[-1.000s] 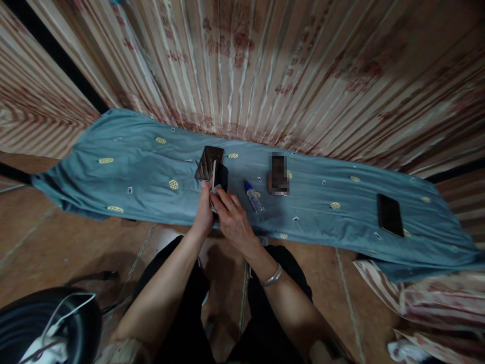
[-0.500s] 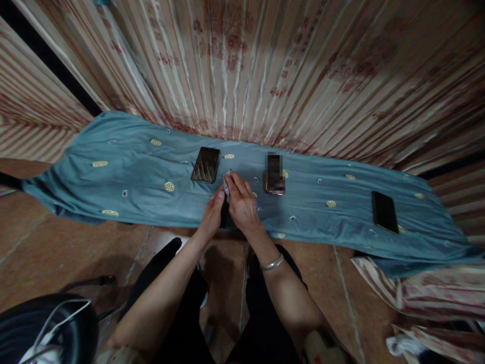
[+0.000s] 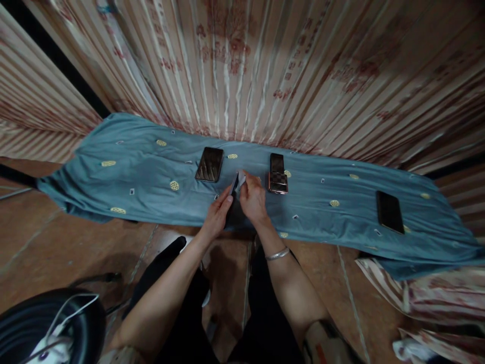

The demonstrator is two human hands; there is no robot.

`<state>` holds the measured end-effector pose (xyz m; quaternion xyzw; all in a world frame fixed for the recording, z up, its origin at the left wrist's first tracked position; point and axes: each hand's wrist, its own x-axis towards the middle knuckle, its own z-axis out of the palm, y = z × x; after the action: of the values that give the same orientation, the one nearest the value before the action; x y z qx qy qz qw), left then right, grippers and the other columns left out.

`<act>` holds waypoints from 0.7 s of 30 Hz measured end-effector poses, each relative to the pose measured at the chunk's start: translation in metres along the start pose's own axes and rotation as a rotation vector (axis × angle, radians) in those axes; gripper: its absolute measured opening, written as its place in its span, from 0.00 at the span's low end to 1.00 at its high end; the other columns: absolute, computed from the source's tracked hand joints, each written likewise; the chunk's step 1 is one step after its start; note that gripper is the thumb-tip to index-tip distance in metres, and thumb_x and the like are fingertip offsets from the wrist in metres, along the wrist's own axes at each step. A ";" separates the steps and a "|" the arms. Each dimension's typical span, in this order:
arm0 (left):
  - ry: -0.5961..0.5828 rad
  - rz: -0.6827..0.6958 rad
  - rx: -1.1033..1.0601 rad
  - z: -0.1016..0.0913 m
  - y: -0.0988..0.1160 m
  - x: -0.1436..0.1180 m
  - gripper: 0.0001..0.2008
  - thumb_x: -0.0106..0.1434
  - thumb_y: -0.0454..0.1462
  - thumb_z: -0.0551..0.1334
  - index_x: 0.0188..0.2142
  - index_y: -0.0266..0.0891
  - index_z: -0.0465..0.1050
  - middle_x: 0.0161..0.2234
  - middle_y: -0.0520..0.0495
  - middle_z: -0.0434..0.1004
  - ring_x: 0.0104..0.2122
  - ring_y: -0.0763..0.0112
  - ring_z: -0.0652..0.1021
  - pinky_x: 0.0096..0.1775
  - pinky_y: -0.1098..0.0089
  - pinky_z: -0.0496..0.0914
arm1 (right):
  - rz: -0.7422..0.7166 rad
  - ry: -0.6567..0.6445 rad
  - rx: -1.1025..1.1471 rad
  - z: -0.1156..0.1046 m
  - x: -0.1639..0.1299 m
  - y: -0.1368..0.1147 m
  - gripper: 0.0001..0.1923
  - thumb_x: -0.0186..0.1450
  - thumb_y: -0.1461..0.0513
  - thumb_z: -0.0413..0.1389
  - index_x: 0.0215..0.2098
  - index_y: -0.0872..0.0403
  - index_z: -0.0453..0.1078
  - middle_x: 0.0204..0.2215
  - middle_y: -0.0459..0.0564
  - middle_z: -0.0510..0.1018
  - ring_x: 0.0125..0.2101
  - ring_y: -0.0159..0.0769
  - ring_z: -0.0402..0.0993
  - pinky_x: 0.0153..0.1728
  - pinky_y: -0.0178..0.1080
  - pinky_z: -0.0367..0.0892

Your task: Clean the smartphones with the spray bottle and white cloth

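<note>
Left hand [image 3: 217, 216] grips a slim dark device [image 3: 234, 185] while the right hand [image 3: 253, 199] pinches a pale cloth [image 3: 241, 178]

The left fingers [image 3: 227, 201] are closed around the device, thumb along its near side, so that it stands tilted, its narrow edge upward. Just beside it, the right fingers [image 3: 244, 189] are drawn narrow on the small cloth, which sits at the device's upper end; whether the two touch there is hard to tell. Both hands are over the near half of a long counter [image 3: 182, 207], about midway along it. A silvery bracelet [image 3: 278, 254] circles the right wrist.

Near the hands, beyond them and to the left, a dark phone [image 3: 209, 164] lies flat. Beyond and to the right lies a two-part folding device [image 3: 278, 182] with a coppery edge. Well apart, toward the right end, is another dark slab [image 3: 390, 212].

A teal cover [image 3: 322, 222] with yellow ovals is spread over the counter, creased along its length. Behind it hangs a striped curtain [image 3: 242, 76] with reddish prints. Below are brown floor tiles [image 3: 223, 255] and, at lower left, a white cable [image 3: 78, 316] over something black and round.
</note>
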<state>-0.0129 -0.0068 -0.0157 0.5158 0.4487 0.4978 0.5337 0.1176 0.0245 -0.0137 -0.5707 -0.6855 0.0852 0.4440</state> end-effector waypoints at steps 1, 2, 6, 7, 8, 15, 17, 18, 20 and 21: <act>0.019 -0.023 -0.042 0.000 0.001 0.000 0.28 0.60 0.51 0.63 0.55 0.38 0.75 0.60 0.43 0.73 0.63 0.56 0.68 0.66 0.59 0.56 | 0.009 0.003 -0.001 0.001 0.000 0.001 0.23 0.67 0.70 0.44 0.55 0.56 0.69 0.47 0.57 0.80 0.49 0.44 0.73 0.54 0.48 0.69; 0.039 -0.054 -0.088 -0.001 0.003 -0.001 0.27 0.60 0.49 0.64 0.54 0.38 0.76 0.59 0.43 0.74 0.63 0.55 0.69 0.65 0.58 0.57 | 0.012 0.005 -0.001 0.002 0.000 0.003 0.22 0.66 0.70 0.44 0.55 0.56 0.70 0.47 0.56 0.80 0.48 0.43 0.73 0.54 0.48 0.69; 0.113 -0.150 -0.267 -0.002 0.013 -0.003 0.19 0.61 0.44 0.65 0.49 0.39 0.79 0.52 0.44 0.81 0.60 0.55 0.72 0.62 0.59 0.64 | 0.017 0.009 0.002 0.005 0.001 0.006 0.23 0.64 0.70 0.45 0.53 0.55 0.72 0.45 0.55 0.81 0.47 0.43 0.74 0.53 0.46 0.69; 0.111 -0.166 -0.305 -0.003 0.016 -0.004 0.17 0.62 0.43 0.64 0.49 0.39 0.79 0.49 0.44 0.82 0.59 0.56 0.74 0.60 0.59 0.66 | 0.030 0.011 0.004 0.005 0.001 0.006 0.23 0.64 0.71 0.45 0.53 0.55 0.72 0.45 0.55 0.81 0.46 0.43 0.74 0.52 0.46 0.70; 0.105 -0.189 -0.346 -0.003 0.019 -0.005 0.16 0.64 0.42 0.62 0.49 0.39 0.79 0.47 0.44 0.83 0.57 0.56 0.76 0.58 0.60 0.69 | 0.048 0.012 0.008 0.004 0.001 0.005 0.23 0.63 0.71 0.45 0.52 0.55 0.73 0.44 0.55 0.81 0.45 0.43 0.75 0.51 0.46 0.70; 0.162 -0.457 -0.619 -0.003 0.043 -0.011 0.18 0.71 0.39 0.52 0.53 0.36 0.74 0.38 0.43 0.85 0.42 0.59 0.84 0.48 0.58 0.78 | 0.204 -0.081 0.109 0.000 -0.002 0.001 0.20 0.64 0.67 0.48 0.48 0.53 0.77 0.36 0.51 0.83 0.36 0.41 0.77 0.42 0.41 0.71; 0.153 -0.524 -0.641 -0.005 0.044 -0.012 0.19 0.72 0.41 0.51 0.53 0.35 0.74 0.39 0.42 0.85 0.42 0.59 0.84 0.48 0.58 0.77 | 0.225 -0.090 0.153 0.001 -0.003 0.000 0.19 0.64 0.66 0.48 0.49 0.51 0.77 0.35 0.48 0.83 0.35 0.39 0.77 0.42 0.40 0.71; 0.149 -0.548 -0.644 -0.007 0.044 -0.012 0.20 0.72 0.42 0.51 0.53 0.35 0.74 0.39 0.41 0.85 0.42 0.58 0.84 0.49 0.58 0.77 | 0.232 -0.091 0.173 0.001 -0.004 -0.001 0.20 0.65 0.65 0.49 0.49 0.50 0.77 0.36 0.47 0.84 0.35 0.39 0.78 0.42 0.39 0.71; 0.154 -0.560 -0.644 -0.010 0.042 -0.011 0.20 0.72 0.43 0.52 0.54 0.35 0.74 0.40 0.41 0.85 0.43 0.58 0.84 0.51 0.58 0.76 | 0.239 -0.096 0.200 0.003 -0.005 -0.002 0.20 0.65 0.65 0.49 0.50 0.51 0.77 0.37 0.47 0.84 0.35 0.38 0.78 0.43 0.39 0.71; 0.162 -0.549 -0.646 -0.011 0.041 -0.011 0.20 0.71 0.43 0.52 0.55 0.35 0.74 0.41 0.41 0.85 0.44 0.59 0.83 0.52 0.59 0.75 | 0.241 -0.102 0.204 0.004 -0.006 -0.003 0.20 0.65 0.64 0.49 0.51 0.51 0.77 0.37 0.48 0.84 0.35 0.39 0.78 0.43 0.40 0.71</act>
<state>-0.0275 -0.0174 0.0238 0.1432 0.4310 0.4911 0.7433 0.1127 0.0196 -0.0171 -0.5955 -0.6216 0.2359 0.4509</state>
